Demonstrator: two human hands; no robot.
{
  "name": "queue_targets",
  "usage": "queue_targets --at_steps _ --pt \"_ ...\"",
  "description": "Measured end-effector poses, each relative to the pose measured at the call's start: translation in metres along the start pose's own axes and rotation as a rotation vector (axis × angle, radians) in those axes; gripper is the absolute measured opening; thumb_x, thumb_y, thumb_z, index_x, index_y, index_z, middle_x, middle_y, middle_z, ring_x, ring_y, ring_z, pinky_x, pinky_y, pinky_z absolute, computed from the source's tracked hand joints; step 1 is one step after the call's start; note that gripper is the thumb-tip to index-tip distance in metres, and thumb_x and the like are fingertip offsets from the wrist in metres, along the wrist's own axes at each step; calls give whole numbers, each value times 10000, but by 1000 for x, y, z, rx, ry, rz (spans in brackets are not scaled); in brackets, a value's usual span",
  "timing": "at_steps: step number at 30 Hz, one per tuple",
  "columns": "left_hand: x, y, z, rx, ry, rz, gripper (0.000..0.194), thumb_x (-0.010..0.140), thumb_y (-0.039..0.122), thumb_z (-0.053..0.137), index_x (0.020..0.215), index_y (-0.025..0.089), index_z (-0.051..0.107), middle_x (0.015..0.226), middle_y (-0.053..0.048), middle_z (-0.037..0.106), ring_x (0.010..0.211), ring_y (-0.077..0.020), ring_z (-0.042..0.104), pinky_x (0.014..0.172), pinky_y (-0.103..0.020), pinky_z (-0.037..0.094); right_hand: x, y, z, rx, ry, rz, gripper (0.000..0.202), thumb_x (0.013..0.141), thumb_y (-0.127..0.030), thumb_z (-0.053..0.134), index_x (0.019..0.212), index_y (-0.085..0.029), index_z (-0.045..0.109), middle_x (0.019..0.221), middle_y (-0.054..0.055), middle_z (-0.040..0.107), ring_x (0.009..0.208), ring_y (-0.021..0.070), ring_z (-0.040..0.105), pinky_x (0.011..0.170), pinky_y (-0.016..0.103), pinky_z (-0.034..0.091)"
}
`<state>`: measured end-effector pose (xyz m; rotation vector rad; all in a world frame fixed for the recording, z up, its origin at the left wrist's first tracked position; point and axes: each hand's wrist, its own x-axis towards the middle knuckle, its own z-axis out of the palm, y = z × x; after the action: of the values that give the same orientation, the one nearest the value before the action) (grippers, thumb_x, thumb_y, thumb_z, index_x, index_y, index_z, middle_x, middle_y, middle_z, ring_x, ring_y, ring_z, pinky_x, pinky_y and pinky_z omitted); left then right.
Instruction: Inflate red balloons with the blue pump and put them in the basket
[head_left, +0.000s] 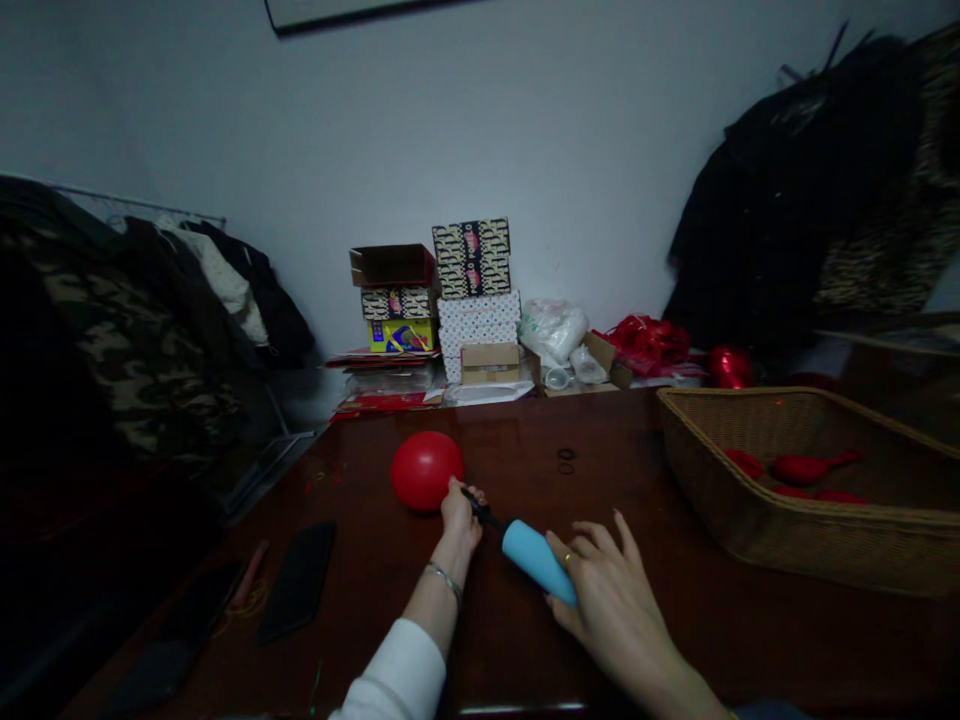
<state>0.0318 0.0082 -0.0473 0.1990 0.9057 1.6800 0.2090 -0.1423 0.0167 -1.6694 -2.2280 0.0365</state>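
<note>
A red balloon (426, 471), partly filled, lies just beyond my left hand (460, 512). The fingers of that hand are closed around the balloon's neck, where it meets the black nozzle of a hand pump. The pump (537, 560) has a light blue body and slants down to the right over the table. My right hand (609, 592) grips the pump's near end between thumb and index finger, its other fingers lifted and spread. The balloon's neck and the nozzle tip are hidden by my left fingers.
On the right, a wicker basket (810, 530) holds several limp red balloons (814, 466). Two dark rings (565, 460) lie mid-table. A black phone (298, 580) rests at left. Stacked boxes (480, 330) and plastic bags (555, 330) line the wall; clothes hang on both sides.
</note>
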Motion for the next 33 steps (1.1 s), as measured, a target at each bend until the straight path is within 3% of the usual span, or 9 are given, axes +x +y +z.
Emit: queue_targets --at_steps 5,12,18,27,33 --pt "-20 -18 5 43 -44 -51 291 915 319 435 659 189 385 450 61 385 354 -71 384 383 -179 303 4 -7 18 -33 45 22 500 744 -309 585 1229 -188 567 1017 79 668 1127 277 478 1093 498 22" --pt "-18 -13 3 83 -39 -35 277 905 323 453 670 190 389 462 58 395 359 -79 390 380 -190 311 6 -11 22 1 49 25 526 729 -307 604 1235 -171 559 995 78 672 1125 272 479 1098 484 1" --pt "1 2 -2 61 9 -2 268 914 300 432 676 187 391 479 51 401 367 -77 407 377 -180 315 3 -1 10 59 -14 -4 546 713 -338 620 1238 -203 557 1005 65 669 1134 272 471 1093 486 32" --pt "24 48 2 20 17 31 269 935 231 370 671 187 381 474 52 389 357 -70 391 372 -165 310 -7 16 -19 104 -33 -32 567 670 -339 656 1222 -248 569 973 42 676 1098 269 497 1086 509 76" --pt "16 33 10 9 0 24 281 941 262 359 671 189 379 465 50 393 352 -69 387 377 -166 307 -6 13 -18 75 12 -1 539 668 -280 637 1201 -218 588 952 41 676 1108 263 497 1096 492 84"
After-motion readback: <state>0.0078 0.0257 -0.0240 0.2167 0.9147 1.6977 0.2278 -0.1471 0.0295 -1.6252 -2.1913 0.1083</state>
